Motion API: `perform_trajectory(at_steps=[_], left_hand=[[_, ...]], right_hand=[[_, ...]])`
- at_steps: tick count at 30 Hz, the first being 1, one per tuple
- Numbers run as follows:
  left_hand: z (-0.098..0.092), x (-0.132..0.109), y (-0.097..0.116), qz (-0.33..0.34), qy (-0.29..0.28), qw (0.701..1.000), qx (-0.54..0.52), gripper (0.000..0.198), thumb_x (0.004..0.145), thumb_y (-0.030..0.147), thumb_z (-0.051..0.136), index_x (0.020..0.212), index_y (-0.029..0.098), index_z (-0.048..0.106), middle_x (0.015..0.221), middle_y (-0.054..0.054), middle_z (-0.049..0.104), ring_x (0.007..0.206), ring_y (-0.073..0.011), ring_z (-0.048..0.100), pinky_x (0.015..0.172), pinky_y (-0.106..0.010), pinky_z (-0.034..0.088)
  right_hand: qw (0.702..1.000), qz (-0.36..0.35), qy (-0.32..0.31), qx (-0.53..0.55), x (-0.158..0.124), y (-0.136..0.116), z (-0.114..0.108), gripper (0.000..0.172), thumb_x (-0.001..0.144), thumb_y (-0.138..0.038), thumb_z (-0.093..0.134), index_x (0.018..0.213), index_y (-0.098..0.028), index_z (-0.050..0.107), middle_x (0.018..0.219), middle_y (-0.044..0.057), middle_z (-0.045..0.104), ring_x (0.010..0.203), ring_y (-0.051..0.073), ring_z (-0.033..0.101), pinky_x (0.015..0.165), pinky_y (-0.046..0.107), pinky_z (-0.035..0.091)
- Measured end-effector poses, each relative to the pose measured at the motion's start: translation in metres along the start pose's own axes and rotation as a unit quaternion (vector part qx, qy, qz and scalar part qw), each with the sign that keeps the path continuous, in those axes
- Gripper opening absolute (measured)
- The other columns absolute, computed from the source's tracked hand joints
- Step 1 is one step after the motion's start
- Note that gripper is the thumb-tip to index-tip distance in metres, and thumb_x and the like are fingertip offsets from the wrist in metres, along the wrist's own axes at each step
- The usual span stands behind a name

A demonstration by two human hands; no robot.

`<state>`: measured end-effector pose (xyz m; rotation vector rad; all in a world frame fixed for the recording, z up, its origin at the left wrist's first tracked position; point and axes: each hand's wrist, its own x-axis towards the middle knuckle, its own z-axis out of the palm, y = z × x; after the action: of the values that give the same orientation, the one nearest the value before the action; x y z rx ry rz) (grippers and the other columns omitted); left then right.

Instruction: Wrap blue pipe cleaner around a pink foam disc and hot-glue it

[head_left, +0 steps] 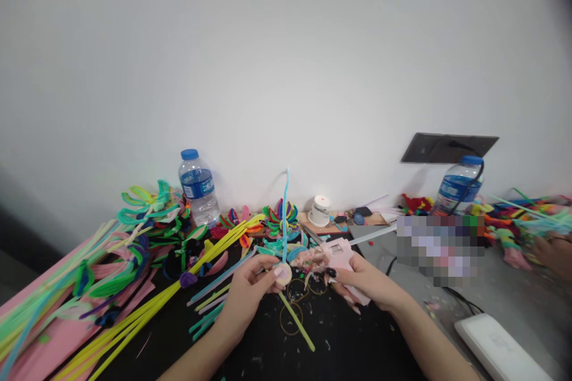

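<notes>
My left hand (252, 286) is closed on a small round cream disc (283, 274) with a pipe-cleaner stem (285, 214) through it; the stem runs blue upward and light green down toward me. My right hand (361, 280) grips a pink hot glue gun (337, 255), its glue-crusted nozzle (313, 260) pointing left and almost touching the disc. A clear glue stick (373, 234) sticks out of the gun's back. Both hands hover over a black mat (268, 345).
Heaps of coloured pipe cleaners and bent flower shapes (147, 232) cover the left. Two water bottles (199, 187) (458, 187) stand by the wall. A white jar (320, 211), rubber bands (290, 317), a white box (496, 348) and another person's hand (552, 253) at right.
</notes>
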<state>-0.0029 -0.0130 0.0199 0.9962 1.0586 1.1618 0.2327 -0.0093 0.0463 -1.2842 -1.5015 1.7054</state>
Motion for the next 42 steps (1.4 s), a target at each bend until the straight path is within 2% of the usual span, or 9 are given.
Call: perform_trajectory(at_steps=[4,10,23,30,37,42], left_hand=[[0.0001,-0.0004,0.0008,-0.004,-0.002,1.0,-0.008,0.027,0.06,0.032,0.072,0.078,0.015,0.063,0.068,0.0,0.063,0.053,-0.0129,0.06,0.055,-0.026,0.051],[-0.0002,0.0001,0.0024,-0.001,-0.002,1.0,-0.019,0.027,0.061,0.032,0.073,0.08,0.015,0.063,0.069,0.0,0.063,0.054,-0.0118,0.06,0.056,-0.025,0.051],[-0.0035,0.003,-0.0031,0.005,-0.008,0.999,-0.036,0.026,0.065,0.031,0.071,0.082,0.015,0.061,0.074,0.0,0.063,0.057,-0.0111,0.06,0.058,-0.024,0.051],[-0.0027,0.0026,-0.0013,0.0,-0.005,0.999,-0.033,0.027,0.063,0.032,0.072,0.081,0.014,0.062,0.072,0.0,0.062,0.056,-0.0118,0.06,0.057,-0.025,0.051],[-0.0013,0.0007,0.0016,-0.005,-0.002,1.0,-0.025,0.028,0.06,0.032,0.073,0.079,0.014,0.062,0.07,0.001,0.063,0.053,-0.0116,0.06,0.056,-0.025,0.051],[-0.0017,0.0007,0.002,-0.004,-0.006,1.0,-0.025,0.027,0.061,0.032,0.072,0.079,0.015,0.062,0.07,0.001,0.064,0.053,-0.011,0.06,0.055,-0.024,0.051]], right_hand=[[1.0,0.006,0.005,0.008,-0.0004,-0.0006,0.0002,0.033,0.074,-0.046,0.059,0.082,-0.016,0.046,0.043,-0.008,0.05,0.03,0.004,0.036,0.03,0.016,0.037],[1.0,0.017,0.004,-0.006,-0.0015,-0.0023,0.0013,0.03,0.074,-0.043,0.057,0.073,-0.015,0.047,0.042,-0.007,0.049,0.029,0.004,0.036,0.03,0.015,0.034],[0.999,0.022,-0.021,-0.011,-0.0025,0.0,0.0007,0.021,0.074,-0.032,0.056,0.082,-0.015,0.048,0.043,-0.008,0.051,0.03,0.004,0.037,0.03,0.013,0.031],[1.0,0.0,0.0,0.013,-0.0003,0.0008,0.0004,0.028,0.074,-0.041,0.059,0.08,-0.015,0.048,0.043,-0.008,0.05,0.03,0.004,0.035,0.031,0.015,0.036],[1.0,-0.002,0.002,0.008,0.0031,0.0054,0.0004,0.031,0.076,-0.044,0.057,0.07,-0.015,0.048,0.042,-0.007,0.048,0.029,0.004,0.035,0.031,0.016,0.035],[1.0,0.004,0.005,0.009,0.0028,0.0058,0.0013,0.029,0.074,-0.042,0.058,0.07,-0.015,0.05,0.041,-0.007,0.047,0.03,0.004,0.037,0.03,0.015,0.033]])
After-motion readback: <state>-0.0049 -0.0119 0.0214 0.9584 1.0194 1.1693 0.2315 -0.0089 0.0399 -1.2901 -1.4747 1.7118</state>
